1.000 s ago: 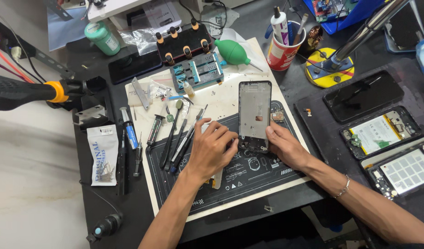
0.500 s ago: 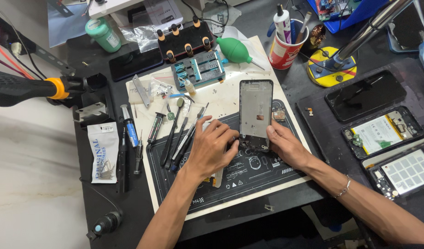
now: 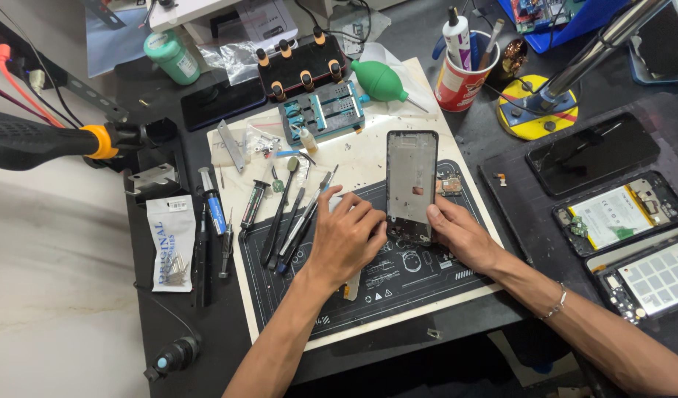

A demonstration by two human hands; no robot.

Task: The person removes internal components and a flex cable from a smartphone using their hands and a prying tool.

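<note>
Black phone frame (image 3: 411,184) on dark mat (image 3: 398,287), both hands' fingers (image 3: 436,214) grasping its lower end

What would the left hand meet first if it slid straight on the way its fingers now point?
Probably the phone frame: the left hand points up and right, fingertips already at the frame's lower left edge. Whether they touch is unclear.

My arms are bare to the elbow, with no sleeves and no gloves. My left hand (image 3: 348,239) wears nothing. Behind my right hand (image 3: 460,234), a thin silvery bracelet (image 3: 557,302) circles the wrist. My nails are short.
</note>
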